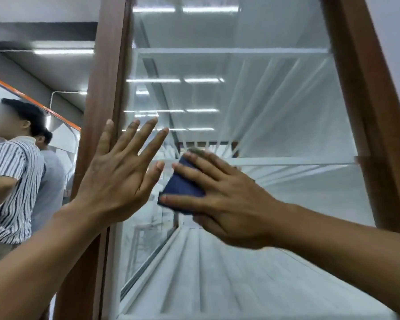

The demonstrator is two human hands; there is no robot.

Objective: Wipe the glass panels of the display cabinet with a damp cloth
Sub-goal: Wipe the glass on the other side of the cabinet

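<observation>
Your right hand [229,199] presses the folded blue cloth [183,188] flat on the glass panel [275,100], fingers spread over it for even pressure. Left hand [118,174], fingers splayed, braces at the wooden frame [102,77], likely steadying you.

Cloth [183,188]: lying between right hand [229,204] and glass panel [275,112].
Left hand [116,179]: resting left of cloth, over frame post [102,77].
People [12,181]: 2 standing left of post.

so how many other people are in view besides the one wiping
2, both left of the cabinet's wooden frame: a person in a striped shirt nearest, and a person in a grey shirt just behind, partly hidden. More may stand out of view.
</observation>
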